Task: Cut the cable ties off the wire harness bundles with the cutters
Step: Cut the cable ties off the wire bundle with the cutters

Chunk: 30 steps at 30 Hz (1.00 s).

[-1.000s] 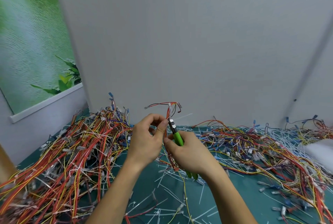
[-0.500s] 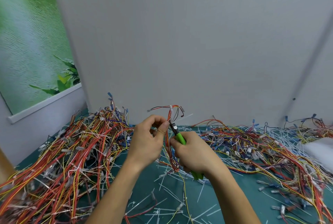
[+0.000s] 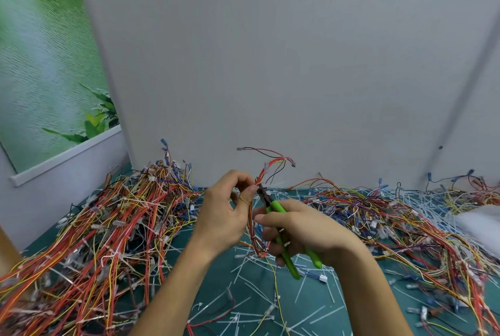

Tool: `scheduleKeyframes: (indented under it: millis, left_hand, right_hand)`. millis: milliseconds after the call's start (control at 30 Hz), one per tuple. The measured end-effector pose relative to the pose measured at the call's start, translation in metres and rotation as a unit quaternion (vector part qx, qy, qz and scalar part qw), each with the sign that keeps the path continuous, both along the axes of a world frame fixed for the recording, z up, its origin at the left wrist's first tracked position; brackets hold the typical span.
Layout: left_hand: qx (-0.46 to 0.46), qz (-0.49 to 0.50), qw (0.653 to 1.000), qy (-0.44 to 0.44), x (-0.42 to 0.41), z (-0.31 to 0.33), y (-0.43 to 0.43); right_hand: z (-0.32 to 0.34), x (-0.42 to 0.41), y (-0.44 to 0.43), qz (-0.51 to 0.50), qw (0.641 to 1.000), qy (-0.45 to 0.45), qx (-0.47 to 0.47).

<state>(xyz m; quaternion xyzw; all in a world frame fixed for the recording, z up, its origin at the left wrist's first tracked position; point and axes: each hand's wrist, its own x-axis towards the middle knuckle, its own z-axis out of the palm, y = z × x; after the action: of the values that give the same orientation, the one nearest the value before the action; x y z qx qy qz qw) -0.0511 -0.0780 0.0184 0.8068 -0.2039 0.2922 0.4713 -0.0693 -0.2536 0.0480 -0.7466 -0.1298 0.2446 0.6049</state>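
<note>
Fingers of the left hand (image 3: pixel 224 214) pinch the wire harness (image 3: pixel 259 181) upright while the right hand (image 3: pixel 303 230) grips green cutters (image 3: pixel 281 227), tip at the wires.

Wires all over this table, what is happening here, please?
A person is cutting cable ties off wire harnesses. The left hand pinches one small harness bundle and holds it upright above the green mat. The right hand grips the green-handled cutters, their nose at the bundle beside the left thumb. Big harness piles lie on both sides, and cut white ties litter the mat.
</note>
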Motion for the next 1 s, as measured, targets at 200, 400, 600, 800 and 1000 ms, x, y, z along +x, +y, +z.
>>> scheduleKeyframes:
  millis: [200,400,600,800,1000]
  left_hand:
    - [0.013,0.008,1.0,-0.025,0.0,0.002,0.001]
    - [-0.015,0.011,1.0,-0.015,0.001,0.002,0.003]
    - [-0.069,0.017,0.997,0.038,0.004,-0.002,0.0]
    - [-0.145,-0.013,0.985,0.088,0.007,-0.003,0.001]
    - [-0.218,-0.047,0.961,0.165,0.009,-0.002,0.001]
  right_hand:
    - [-0.005,0.002,0.005,-0.012,0.998,-0.06,-0.035]
    - [-0.014,0.006,0.01,-0.054,0.982,-0.159,-0.084]
    - [-0.016,0.008,0.014,-0.064,0.973,-0.19,-0.113]
    - [-0.02,0.007,0.026,-0.064,0.976,-0.184,-0.101]
    - [-0.024,0.011,0.025,-0.093,0.957,-0.233,-0.146]
